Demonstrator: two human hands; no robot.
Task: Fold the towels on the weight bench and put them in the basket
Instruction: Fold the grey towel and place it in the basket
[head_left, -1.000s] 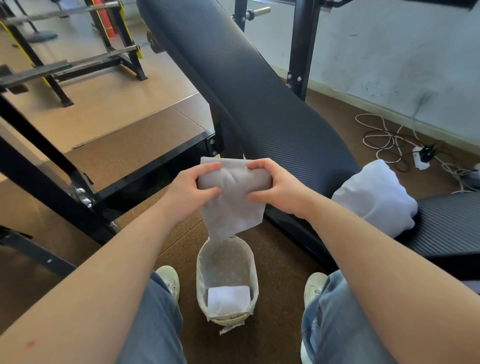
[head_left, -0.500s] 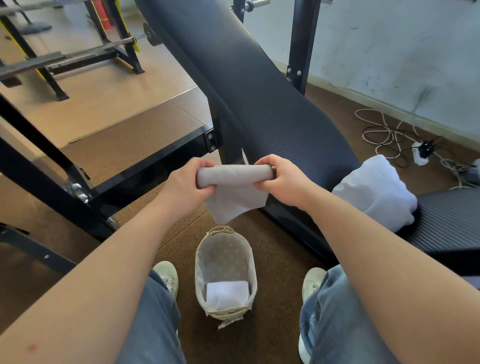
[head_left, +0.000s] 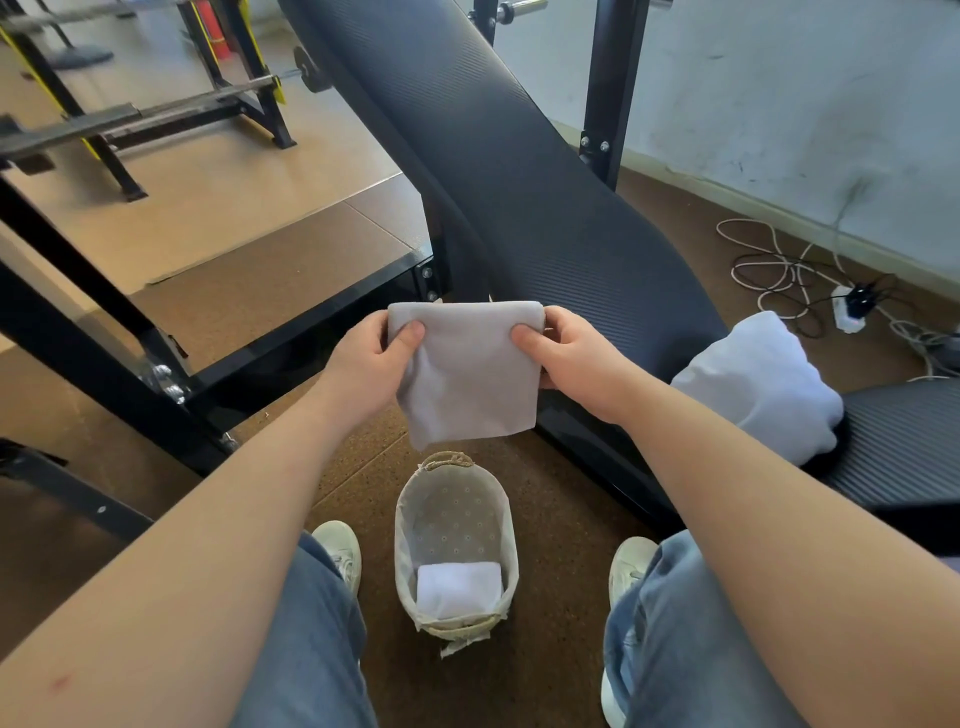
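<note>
Left hand (head_left: 371, 364) and right hand (head_left: 576, 358) are each pinching an upper corner of the grey towel (head_left: 467, 374), thumbs on the near face and fingers curled behind. Between them the cloth is hanging in the air as a folded panel, its top edge running left to right, in front of the near end of the weight bench (head_left: 519, 182) and touching neither bench nor floor.

Head view, the relation that matters: the basket (head_left: 402, 525) is standing on the floor directly below the hanging towel and nearer to the person, between the two shoes. Its long axis is running near to far, so it is lying crosswise to the towel's held edge. Both hands are sitting about equally far from it; neither has a clear advantage. In my judgement the towel is needing a further fold or a quarter turn before lowering.

Count: three towels are showing. One grey is in the hands, one white folded towel (head_left: 460, 587) is lying at the near end of the basket, and one white unfolded towel (head_left: 753, 384) is resting bunched on the bench to the right. One basket is present.
</note>
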